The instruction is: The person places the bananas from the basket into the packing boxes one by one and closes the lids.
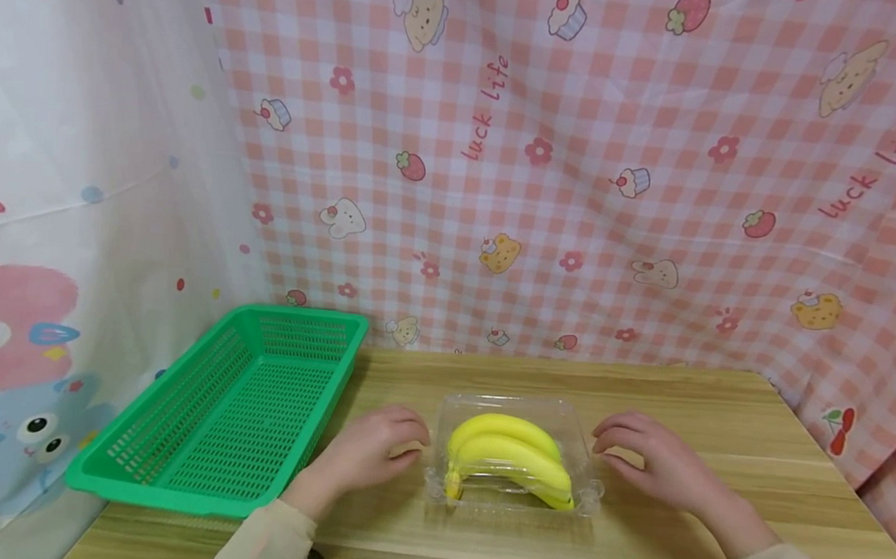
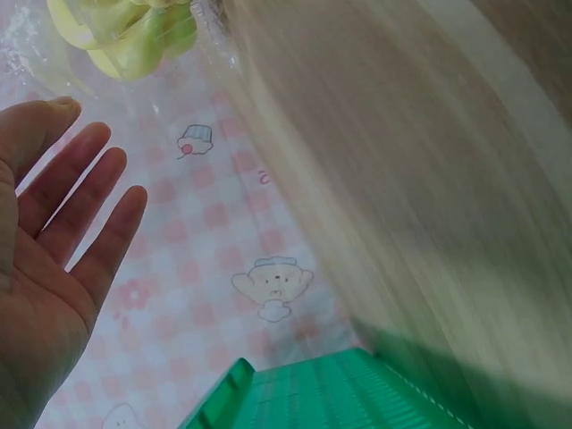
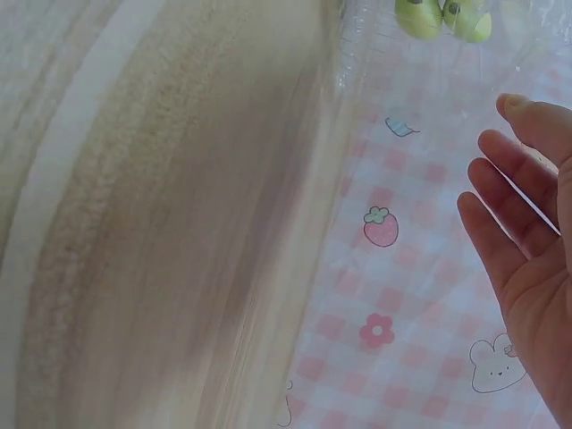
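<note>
A clear plastic clamshell box (image 1: 509,511) sits on the wooden table with yellow bananas (image 1: 515,453) inside it. On its left side my left hand (image 1: 369,447) is held with fingers pointing at the box, a small gap between them. My right hand (image 1: 654,459) mirrors it on the right, fingertips near the box's right wall. In the left wrist view the left hand's fingers (image 2: 107,241) are loosely extended and hold nothing. The right wrist view likewise has the right hand's fingers (image 3: 492,232) spread and holding nothing, with the banana ends (image 3: 442,18) at the top.
A long green perforated basket (image 1: 262,405) stands at the left of the table (image 1: 676,556), beside my left forearm. Behind the table hangs a pink checked curtain (image 1: 452,196) with printed cartoons. A white printed curtain (image 1: 123,157) hangs at the left.
</note>
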Demonstrator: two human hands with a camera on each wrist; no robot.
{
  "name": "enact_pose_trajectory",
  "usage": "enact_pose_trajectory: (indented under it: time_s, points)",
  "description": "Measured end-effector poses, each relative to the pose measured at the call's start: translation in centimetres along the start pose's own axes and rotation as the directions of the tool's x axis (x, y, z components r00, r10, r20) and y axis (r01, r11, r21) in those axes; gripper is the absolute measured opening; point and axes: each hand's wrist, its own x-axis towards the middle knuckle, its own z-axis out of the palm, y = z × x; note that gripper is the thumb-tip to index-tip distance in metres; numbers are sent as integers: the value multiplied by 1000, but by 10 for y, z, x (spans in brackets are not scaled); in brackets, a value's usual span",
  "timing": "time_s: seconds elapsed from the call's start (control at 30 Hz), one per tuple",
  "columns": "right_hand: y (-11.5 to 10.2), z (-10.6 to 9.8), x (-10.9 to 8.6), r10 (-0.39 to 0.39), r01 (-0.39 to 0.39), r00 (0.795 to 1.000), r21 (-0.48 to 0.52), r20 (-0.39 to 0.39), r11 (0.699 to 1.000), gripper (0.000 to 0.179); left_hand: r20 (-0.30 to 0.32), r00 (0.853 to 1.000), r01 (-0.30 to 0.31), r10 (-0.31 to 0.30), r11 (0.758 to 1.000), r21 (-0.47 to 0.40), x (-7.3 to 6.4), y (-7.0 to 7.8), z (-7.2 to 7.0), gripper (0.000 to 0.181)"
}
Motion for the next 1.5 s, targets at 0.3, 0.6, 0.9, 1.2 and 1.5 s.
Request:
enact_pose_trajectory:
  time_s: [0.3, 0.6, 0.9, 1.2, 1.5]
  points:
    - [-11, -1, -2, 150, -147, 988, 60, -48, 987, 35, 29, 977, 213, -211, 966, -147, -6, 8, -7, 16]
    - [-31, -8, -1, 482, -517, 856, 311, 187, 798, 23, 81, 910, 399, -408, 803, -442, -8, 17, -6, 17]
    - [-43, -8, -3, 588, -673, 724, 553, 361, 490, 50, 261, 793, 563, -550, 499, -659, -11, 28, -3, 36]
    - [-50, -3, -4, 610, -718, 642, 643, 463, 267, 65, 452, 673, 601, -585, 75, -796, -13, 38, 3, 54]
    - [-52, 3, -9, 589, -725, 605, 677, 535, 129, 70, 530, 614, 581, -584, -119, -805, -13, 45, 14, 62]
